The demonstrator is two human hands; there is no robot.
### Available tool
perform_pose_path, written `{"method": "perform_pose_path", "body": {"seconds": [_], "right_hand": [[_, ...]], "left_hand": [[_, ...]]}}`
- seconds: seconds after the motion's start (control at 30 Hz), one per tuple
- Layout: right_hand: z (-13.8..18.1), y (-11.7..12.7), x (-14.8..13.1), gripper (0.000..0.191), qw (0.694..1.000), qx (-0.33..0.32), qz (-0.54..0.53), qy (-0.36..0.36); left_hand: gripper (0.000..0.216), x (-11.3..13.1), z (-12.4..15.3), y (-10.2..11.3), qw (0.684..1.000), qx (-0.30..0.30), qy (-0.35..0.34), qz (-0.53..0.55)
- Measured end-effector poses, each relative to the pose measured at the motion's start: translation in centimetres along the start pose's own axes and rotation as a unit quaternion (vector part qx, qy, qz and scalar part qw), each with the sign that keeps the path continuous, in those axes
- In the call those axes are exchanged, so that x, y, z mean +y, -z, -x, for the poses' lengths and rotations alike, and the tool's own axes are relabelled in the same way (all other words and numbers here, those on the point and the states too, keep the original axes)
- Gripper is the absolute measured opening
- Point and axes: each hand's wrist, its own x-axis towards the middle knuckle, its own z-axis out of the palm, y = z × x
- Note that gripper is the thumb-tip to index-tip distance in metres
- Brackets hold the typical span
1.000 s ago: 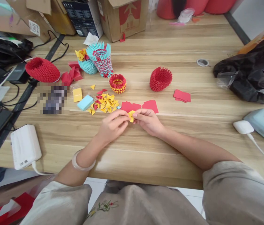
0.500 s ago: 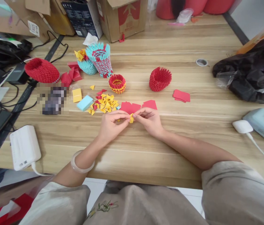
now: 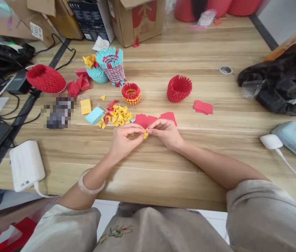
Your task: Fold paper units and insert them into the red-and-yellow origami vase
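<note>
Currently, I see left hand (image 3: 124,141) and right hand (image 3: 168,135) pinching one small folded yellow paper piece (image 3: 146,135) between them, neither nearer; long axis roughly near-to-far, flat red paper sheets (image 3: 145,120) just far of it.

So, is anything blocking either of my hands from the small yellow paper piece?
Nothing visible is: your left hand and right hand both pinch the yellow paper piece. The red paper sheets lie beyond it, not between.
</note>
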Motion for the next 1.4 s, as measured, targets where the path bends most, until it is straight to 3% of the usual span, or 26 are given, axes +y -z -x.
{"method": "perform_pose_path", "body": {"seconds": [0.4,0.6,0.8,0.93,1.2,1.4], "right_hand": [[0.23,-0.08,-0.43,0.028,0.999,0.000,0.038,-0.011],[0.27,-0.41,-0.75,0.025,0.999,0.008,0.053,-0.005],[0.21,-0.33,-0.70,0.025,0.998,0.009,0.063,-0.001],[0.25,-0.33,-0.72,0.027,0.999,-0.002,0.046,-0.021],[0.33,-0.34,-0.50,0.022,0.997,0.016,0.066,-0.024],[0.32,-0.19,-0.32,0.017,0.998,0.025,0.061,-0.026]], "left_hand": [[0.009,0.25,-0.04,-0.09,1.000,-0.003,-0.009,-0.022],[0.012,0.70,-0.05,-0.03,0.990,0.013,-0.096,-0.100],[0.011,0.31,0.07,-0.25,0.999,-0.001,-0.020,-0.046],[0.009,0.23,-0.01,-0.41,1.000,0.022,0.011,-0.012],[0.008,0.23,0.15,-0.38,0.999,0.019,-0.018,-0.039],[0.006,0.28,0.04,-0.51,0.999,0.028,0.019,0.003]]}}
